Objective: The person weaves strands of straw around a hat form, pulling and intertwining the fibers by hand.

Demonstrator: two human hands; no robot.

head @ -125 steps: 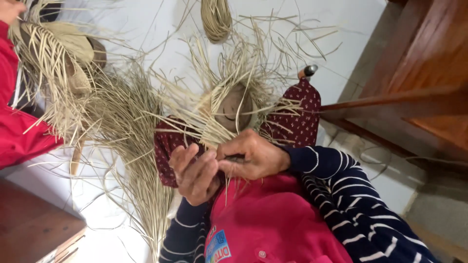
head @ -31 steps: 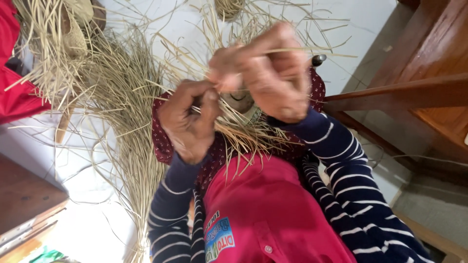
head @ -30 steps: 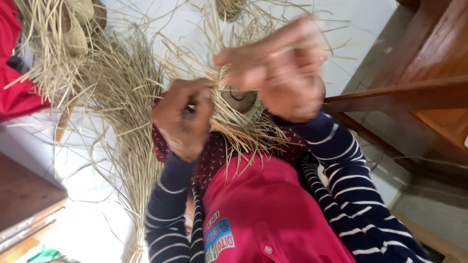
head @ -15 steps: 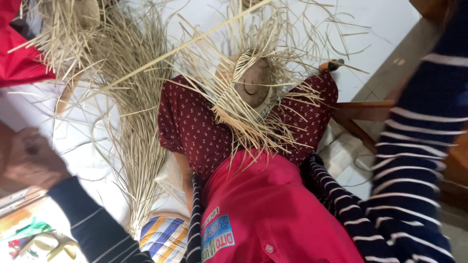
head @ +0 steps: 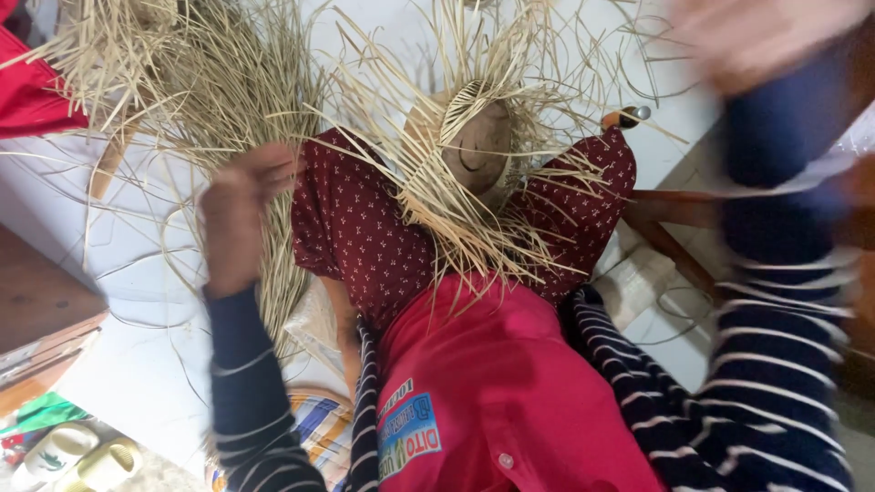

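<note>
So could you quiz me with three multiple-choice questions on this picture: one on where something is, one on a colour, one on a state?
1. Where does the half-woven straw piece rest?
A. on the dark red patterned cloth in the lap
B. on the wooden furniture
C. in the left hand

2. What colour is the shirt?
A. green
B. bright red-pink
C. white

3. How is the left hand right now?
A. gripping the woven piece
B. resting on the shirt
C. blurred, lifted beside the loose straw pile

Answers: 1 A, the cloth lies right under it. 2 B, it fills the lower middle. 3 C, it is blurred and apart from the woven piece.
</note>
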